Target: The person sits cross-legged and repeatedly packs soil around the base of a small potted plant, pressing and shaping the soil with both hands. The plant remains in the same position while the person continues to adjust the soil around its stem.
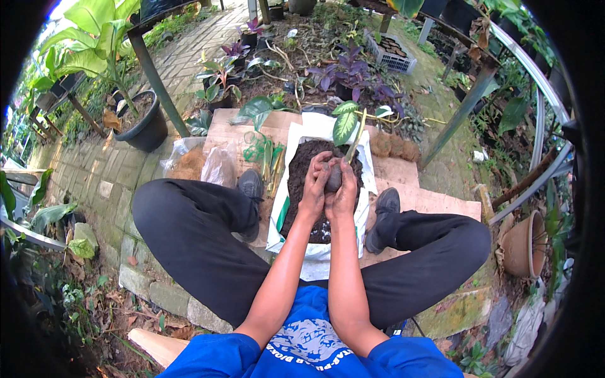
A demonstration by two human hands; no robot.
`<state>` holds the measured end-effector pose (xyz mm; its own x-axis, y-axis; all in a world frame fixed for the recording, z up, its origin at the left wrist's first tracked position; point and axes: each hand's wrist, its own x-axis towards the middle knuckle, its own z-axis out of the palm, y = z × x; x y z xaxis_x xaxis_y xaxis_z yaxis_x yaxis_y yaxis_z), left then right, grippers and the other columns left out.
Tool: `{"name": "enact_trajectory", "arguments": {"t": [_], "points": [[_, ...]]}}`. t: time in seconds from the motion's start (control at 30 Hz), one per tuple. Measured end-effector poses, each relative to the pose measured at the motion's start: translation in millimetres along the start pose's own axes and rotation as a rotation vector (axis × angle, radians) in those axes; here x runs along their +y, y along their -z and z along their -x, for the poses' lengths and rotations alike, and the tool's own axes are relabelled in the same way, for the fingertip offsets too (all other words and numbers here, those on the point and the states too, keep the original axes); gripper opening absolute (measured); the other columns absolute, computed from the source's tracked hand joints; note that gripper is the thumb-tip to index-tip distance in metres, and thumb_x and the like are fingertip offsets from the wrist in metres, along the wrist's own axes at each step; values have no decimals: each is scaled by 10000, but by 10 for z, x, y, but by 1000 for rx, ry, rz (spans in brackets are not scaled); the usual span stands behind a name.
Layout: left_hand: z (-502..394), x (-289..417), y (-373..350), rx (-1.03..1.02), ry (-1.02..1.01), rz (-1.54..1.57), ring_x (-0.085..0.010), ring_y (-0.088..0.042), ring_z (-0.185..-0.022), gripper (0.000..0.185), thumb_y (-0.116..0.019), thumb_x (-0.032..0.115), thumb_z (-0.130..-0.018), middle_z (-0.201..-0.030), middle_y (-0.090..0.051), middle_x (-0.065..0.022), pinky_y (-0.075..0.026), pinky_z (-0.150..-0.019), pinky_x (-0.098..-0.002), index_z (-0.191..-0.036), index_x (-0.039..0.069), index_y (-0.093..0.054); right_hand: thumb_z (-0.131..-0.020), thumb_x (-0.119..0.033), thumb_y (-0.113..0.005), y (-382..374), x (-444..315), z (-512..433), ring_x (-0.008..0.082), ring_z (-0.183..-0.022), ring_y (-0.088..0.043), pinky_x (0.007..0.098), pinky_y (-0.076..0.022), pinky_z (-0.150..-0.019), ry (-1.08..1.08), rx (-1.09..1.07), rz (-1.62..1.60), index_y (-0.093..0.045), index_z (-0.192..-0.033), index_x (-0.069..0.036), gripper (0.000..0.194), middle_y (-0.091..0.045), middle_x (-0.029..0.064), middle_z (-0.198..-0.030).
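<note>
Between my two palms sits a dark ball of soil (333, 180), cupped from both sides above the potting soil. My left hand (315, 178) wraps its left side and my right hand (346, 188) its right. A plant cutting with a pale stem (357, 137) and variegated leaves (345, 127) rises from the ball at an upward right slant. Whatever part of the stem lies inside the ball is hidden. Below my hands, dark potting soil (298, 165) fills an opened white plastic sack (368, 163), with white granules (322, 232) near its front.
Left of the sack lie green netting twine (257, 147), cut stems (273, 163) and a plastic bag of brown fibre (189, 163). Round fibre balls (394, 146) rest on cardboard (439, 203) at right. Behind stand purple-leaved plants (347, 75) and a grey crate (390, 52).
</note>
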<state>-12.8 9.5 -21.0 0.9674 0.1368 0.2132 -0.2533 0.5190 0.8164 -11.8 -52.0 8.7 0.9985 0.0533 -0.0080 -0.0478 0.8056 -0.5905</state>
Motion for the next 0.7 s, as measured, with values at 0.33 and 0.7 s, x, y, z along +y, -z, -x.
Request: {"name": "enact_trajectory", "arguments": {"t": [0.33, 0.7], "points": [[-36, 1233, -503, 96, -441, -96, -180, -518, -1078, 373, -549, 158, -905, -1172, -533, -103, -424, -920, -335, -1233, 8, -455, -912, -313, -500, 25, -50, -5, 194, -678, -612, 262, -477, -557, 10, 21, 119, -522, -896, -48, 267, -621, 144, -815], [127, 2959, -1127, -262, -1274, -651, -254, -461, -1172, 564, -585, 355, -831, -1235, -499, -139, -390, -947, -396, -1253, 7, -446, -905, -317, -502, 88, -21, -5, 206, -662, -625, 281, -474, -541, -30, 181, 153, -527, -880, -60, 259, -630, 133, -795]]}}
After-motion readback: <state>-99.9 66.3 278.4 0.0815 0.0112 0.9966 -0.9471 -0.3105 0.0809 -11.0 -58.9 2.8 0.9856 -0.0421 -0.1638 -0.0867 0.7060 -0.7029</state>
